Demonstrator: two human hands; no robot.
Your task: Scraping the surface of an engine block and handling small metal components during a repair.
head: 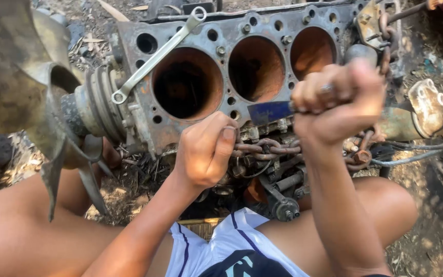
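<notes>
No packages, labels, signs or screens in view.

Fan cropped left; right hand hides tool handle

1. I see the engine block, bare cast metal with a matt, grimy deck and rust-orange, rough cylinder bores.
2. On its deck lies a combination wrench of smooth, pale, dull-shining steel.
3. Just below the deck, my right hand grips a blue-painted metal tool, scuffed.
4. Beside my left hand, the chain looks rusty and rough.
5. Left of the block, the fan is tarnished, matt metal.
</notes>
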